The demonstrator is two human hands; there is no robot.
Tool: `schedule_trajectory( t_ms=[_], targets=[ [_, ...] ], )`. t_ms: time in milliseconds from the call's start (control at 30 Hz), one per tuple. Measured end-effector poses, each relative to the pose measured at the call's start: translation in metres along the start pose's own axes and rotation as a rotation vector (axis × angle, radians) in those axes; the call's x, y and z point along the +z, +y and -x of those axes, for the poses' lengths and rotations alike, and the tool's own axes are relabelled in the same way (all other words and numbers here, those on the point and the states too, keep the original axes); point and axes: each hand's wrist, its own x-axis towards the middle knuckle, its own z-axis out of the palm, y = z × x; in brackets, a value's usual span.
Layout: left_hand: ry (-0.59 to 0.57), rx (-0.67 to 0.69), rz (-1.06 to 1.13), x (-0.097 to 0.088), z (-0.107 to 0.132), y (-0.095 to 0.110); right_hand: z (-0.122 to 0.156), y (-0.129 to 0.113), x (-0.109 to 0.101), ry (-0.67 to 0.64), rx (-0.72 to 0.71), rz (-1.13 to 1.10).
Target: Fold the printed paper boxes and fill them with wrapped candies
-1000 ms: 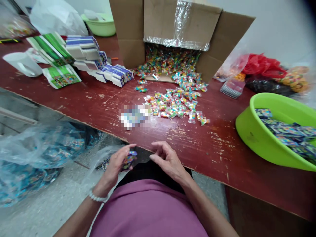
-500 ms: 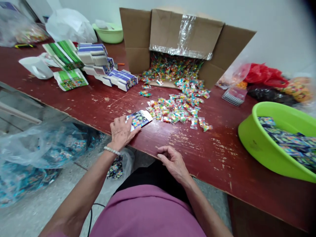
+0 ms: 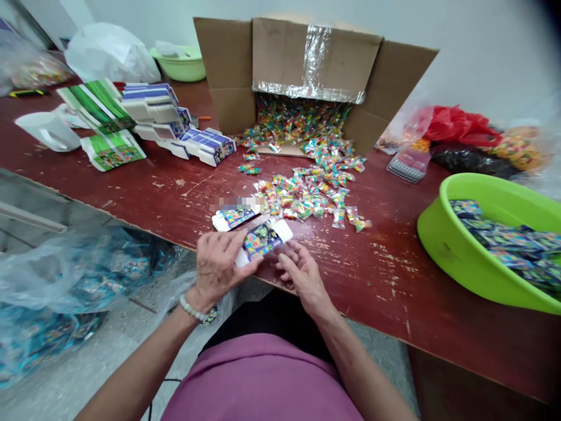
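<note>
"What is the left hand [image 3: 217, 263] doing?"

"It grips a small printed carton [image 3: 263, 240] by its near left end, thumb along the near side and fingers across the other. The carton is dark blue with a green design, and a white flap sticks out at its far right end."

"Where is that, exactly?"

"Over the near edge of the red-brown table [image 3: 350, 280], in front of the person. I can't tell whether any of it rests on the wood."

"And the right hand [image 3: 304, 278]?"

"Half open, fingers loosely bent, just beside the carton's right end. Whether a fingertip touches it, I can't tell."

"What lies about them?"

"A second carton [image 3: 236, 217] lies just beyond the left hand, partly blurred out. Right next to it, wrapped candies [image 3: 302, 196] spread from the open cardboard box [image 3: 232, 58]. Bundled purple-and-white cartons [image 3: 201, 143] sit farther left, and a lime-green basin [image 3: 456, 251] of dark printed packets [image 3: 517, 240] stands well to the right."
</note>
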Motion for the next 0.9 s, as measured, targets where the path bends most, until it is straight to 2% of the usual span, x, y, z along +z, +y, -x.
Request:
schedule_trajectory(
  t_ms=[67, 133, 200, 267, 367, 433, 533, 700, 900],
  targets=[
    [-0.052, -0.061, 0.182, -0.003, 0.009, 0.018, -0.005, -0.004, 0.002, 0.02, -0.043, -0.054],
    [-0.164, -0.265, 0.481, -0.007, 0.014, 0.03, -0.006, -0.009, -0.001, 0.03, -0.067, -0.092],
    [-0.363, -0.521, 0.87, -0.013, 0.012, 0.035, -0.003, -0.013, -0.005, -0.014, -0.069, -0.111],
    [-0.638, -0.679, 1.25, -0.02, 0.006, 0.035, 0.003, -0.017, -0.009, -0.124, -0.054, -0.085],
    [-1.027, -0.683, 1.73, -0.026, 0.002, 0.038, 0.014, -0.023, -0.009, -0.3, -0.037, -0.027],
    [-1.139, -0.682, 1.968, -0.025, 0.004, 0.042, 0.019, -0.024, -0.008, -0.379, -0.035, -0.046],
    [-1.088, -0.698, 2.069, -0.019, 0.011, 0.049, 0.022, -0.026, -0.007, -0.413, -0.042, -0.081],
    [-0.926, -0.704, 1.924, -0.016, 0.014, 0.06, 0.026, -0.03, -0.009, -0.418, -0.001, -0.054],
    [-0.74, -0.877, 1.775, -0.018, 0.01, 0.071, 0.032, -0.03, -0.006, -0.387, 0.013, -0.076]
  ],
)
